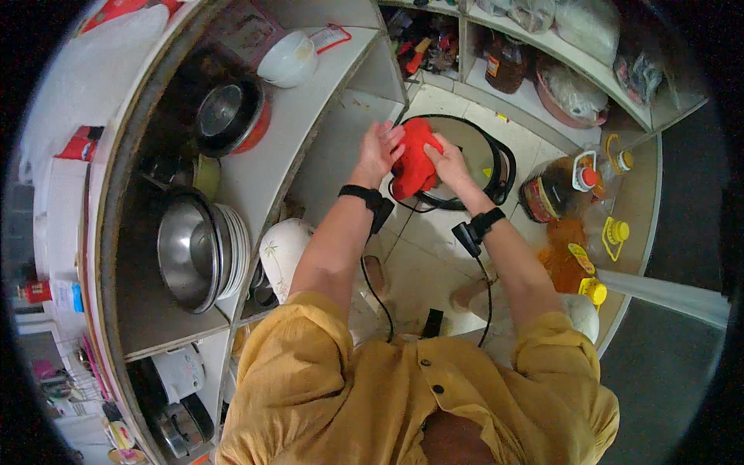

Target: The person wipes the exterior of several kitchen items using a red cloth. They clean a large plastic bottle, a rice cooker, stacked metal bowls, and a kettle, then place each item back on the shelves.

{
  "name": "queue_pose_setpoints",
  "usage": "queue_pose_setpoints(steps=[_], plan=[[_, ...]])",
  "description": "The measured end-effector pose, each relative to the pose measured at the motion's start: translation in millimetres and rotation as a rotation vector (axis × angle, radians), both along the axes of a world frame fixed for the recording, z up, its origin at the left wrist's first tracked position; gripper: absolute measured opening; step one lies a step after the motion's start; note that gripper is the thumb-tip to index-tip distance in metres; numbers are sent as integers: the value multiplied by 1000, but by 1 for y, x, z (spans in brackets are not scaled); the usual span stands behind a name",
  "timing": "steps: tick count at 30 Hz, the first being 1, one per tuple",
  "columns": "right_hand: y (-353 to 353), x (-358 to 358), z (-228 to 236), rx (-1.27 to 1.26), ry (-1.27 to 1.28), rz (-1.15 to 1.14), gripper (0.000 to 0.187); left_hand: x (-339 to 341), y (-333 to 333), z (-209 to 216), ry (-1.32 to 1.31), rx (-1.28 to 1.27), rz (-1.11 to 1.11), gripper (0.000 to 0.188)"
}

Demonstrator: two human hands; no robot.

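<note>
A bright red cloth (416,159) hangs bunched between my two hands. The thumb and fingers of my right hand (449,161) are closed on its right side. My left hand (378,149) is at the cloth's left edge, palm turned up and fingers stretched out; whether the fingertips touch the cloth is hard to see. Below the cloth, a round flat appliance (474,147) with a grey-beige top and a black rim rests on the tiled floor. A black cable runs along its near side. The cloth and my right hand cover part of its top.
On the left, a shelf (310,116) holds white bowls (287,59), a black-lidded pot (225,116), a steel basin (188,252) and stacked plates (234,252). Large oil bottles (554,190) stand at the right. A shelf at the back carries a jar (504,65) and a pink basin (572,93).
</note>
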State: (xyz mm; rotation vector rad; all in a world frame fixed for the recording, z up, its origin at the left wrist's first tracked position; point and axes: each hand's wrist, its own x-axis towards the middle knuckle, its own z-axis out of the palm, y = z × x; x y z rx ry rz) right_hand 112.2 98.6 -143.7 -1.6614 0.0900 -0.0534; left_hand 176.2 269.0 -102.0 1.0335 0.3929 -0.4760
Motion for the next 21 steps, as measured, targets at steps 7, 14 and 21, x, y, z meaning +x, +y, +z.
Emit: queue_pose_setpoints(steps=[7,14,21], plan=[[19,-25,126,-430,-727,46,35,-10,-40,99,-328,-415,-183,60],[-66,-4,67,-175,-158,-98,33,-76,-41,133,-201,-299,-540,74],[-81,-3,-5,72,-69,-143,33,-48,-10,30,45,148,-343,79]])
